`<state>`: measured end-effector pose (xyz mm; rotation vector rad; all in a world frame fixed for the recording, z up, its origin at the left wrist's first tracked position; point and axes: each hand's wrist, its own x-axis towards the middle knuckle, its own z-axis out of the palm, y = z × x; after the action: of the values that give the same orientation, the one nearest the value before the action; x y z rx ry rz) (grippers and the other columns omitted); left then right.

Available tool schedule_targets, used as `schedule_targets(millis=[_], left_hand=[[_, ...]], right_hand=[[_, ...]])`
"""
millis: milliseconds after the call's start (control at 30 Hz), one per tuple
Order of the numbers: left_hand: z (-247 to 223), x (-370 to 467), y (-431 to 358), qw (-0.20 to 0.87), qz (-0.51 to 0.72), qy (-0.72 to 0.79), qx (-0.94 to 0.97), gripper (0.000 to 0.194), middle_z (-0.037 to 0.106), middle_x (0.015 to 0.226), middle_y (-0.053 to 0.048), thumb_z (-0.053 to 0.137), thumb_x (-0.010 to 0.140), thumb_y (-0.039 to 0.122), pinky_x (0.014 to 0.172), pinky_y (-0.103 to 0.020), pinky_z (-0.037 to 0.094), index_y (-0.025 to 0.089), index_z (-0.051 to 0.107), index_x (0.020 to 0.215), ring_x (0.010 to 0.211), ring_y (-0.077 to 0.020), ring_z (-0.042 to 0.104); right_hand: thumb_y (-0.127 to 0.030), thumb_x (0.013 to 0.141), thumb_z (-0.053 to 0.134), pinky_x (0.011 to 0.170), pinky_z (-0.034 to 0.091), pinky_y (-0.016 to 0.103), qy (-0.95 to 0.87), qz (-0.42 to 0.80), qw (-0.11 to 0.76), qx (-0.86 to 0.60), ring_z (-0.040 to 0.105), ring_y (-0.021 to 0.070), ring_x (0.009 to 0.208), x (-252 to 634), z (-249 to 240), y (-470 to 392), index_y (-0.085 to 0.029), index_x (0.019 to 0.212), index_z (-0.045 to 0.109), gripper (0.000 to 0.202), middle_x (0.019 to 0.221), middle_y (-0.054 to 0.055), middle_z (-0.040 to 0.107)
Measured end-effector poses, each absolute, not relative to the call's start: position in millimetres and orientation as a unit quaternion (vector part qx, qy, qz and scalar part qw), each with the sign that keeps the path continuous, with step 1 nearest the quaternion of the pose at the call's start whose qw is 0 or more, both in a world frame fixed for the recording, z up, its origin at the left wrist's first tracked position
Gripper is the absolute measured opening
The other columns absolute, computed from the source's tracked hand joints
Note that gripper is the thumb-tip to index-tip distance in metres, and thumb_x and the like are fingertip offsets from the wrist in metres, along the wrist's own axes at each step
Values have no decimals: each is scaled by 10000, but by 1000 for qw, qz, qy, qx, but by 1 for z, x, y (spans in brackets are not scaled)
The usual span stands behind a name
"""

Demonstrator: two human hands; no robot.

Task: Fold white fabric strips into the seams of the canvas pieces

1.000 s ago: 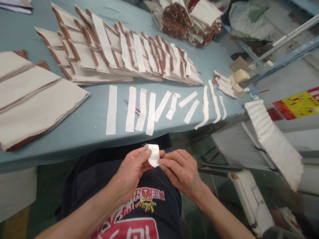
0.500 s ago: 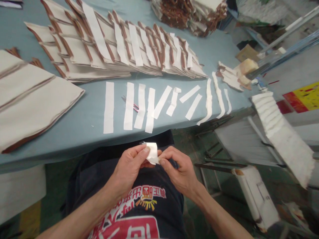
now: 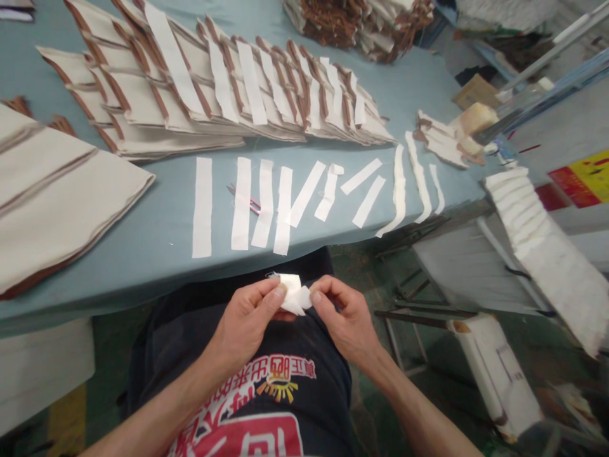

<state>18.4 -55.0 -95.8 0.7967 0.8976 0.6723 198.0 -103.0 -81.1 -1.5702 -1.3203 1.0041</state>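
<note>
Over my lap, just off the table's front edge, both hands hold a small folded piece of white fabric (image 3: 291, 285). My left hand (image 3: 254, 311) pinches its left side between thumb and fingers, and loose threads stick out at that corner. My right hand (image 3: 340, 314) grips a corner of the piece at the right, drawn out from the rest. On the table in front lies a row of white fabric strips (image 3: 202, 206), some straight, some slanted. Small thread snips (image 3: 254, 205) lie partly under the strips.
Overlapping cream fabric panels with brown edging (image 3: 143, 82) spread across the blue-covered table (image 3: 157, 254), with more white strips on them. A large panel (image 3: 57, 184) lies at the left. Bundled pieces (image 3: 352, 25) sit at the back. A white padded piece (image 3: 547, 254) stands at the right.
My right hand has drawn a corner of the white fabric out to the right, so a flap now shows. My left hand keeps its pinch. The view has shifted slightly.
</note>
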Motion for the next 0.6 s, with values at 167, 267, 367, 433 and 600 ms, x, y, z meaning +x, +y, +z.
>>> schedule_targets(millis=[167, 267, 367, 433, 600], left_hand=[[-92, 13, -55, 790, 279, 399, 373, 481, 833, 865, -49, 808, 845, 591, 761, -229, 604, 160, 837, 1056, 810, -188, 755], [-94, 9, -58, 803, 251, 394, 369, 492, 857, 955, -77, 795, 858, 587, 812, -257, 615, 159, 823, 1098, 865, -212, 790], [-98, 7, -63, 787, 233, 396, 413, 420, 858, 948, -87, 712, 932, 538, 782, -258, 598, 148, 815, 1050, 833, -208, 784], [-100, 7, -66, 754, 220, 406, 467, 382, 849, 902, -75, 631, 982, 484, 707, -241, 557, 149, 805, 1040, 784, -194, 759], [-99, 9, -72, 641, 196, 425, 608, 365, 827, 887, -51, 507, 1004, 382, 716, -262, 507, 157, 793, 1038, 771, -193, 726]], right_hand=[[-365, 943, 638, 643, 444, 257, -459, 422, 435, -650, 551, 140, 675, 205, -82, -96, -199, 795, 651, 222, 738, -15, 634], [-395, 911, 665, 605, 419, 255, -432, 416, 449, -662, 515, 136, 633, 209, -76, -91, -202, 777, 632, 238, 686, -27, 593], [-407, 904, 657, 586, 415, 256, -415, 417, 458, -666, 509, 139, 608, 212, -73, -88, -204, 782, 637, 238, 650, -34, 573], [-415, 922, 627, 613, 440, 261, -402, 419, 469, -665, 540, 146, 631, 211, -75, -87, -201, 807, 661, 246, 689, -18, 623], [-473, 913, 647, 643, 482, 275, -320, 465, 530, -633, 616, 172, 702, 205, -85, -78, -203, 839, 682, 282, 875, 37, 760]])
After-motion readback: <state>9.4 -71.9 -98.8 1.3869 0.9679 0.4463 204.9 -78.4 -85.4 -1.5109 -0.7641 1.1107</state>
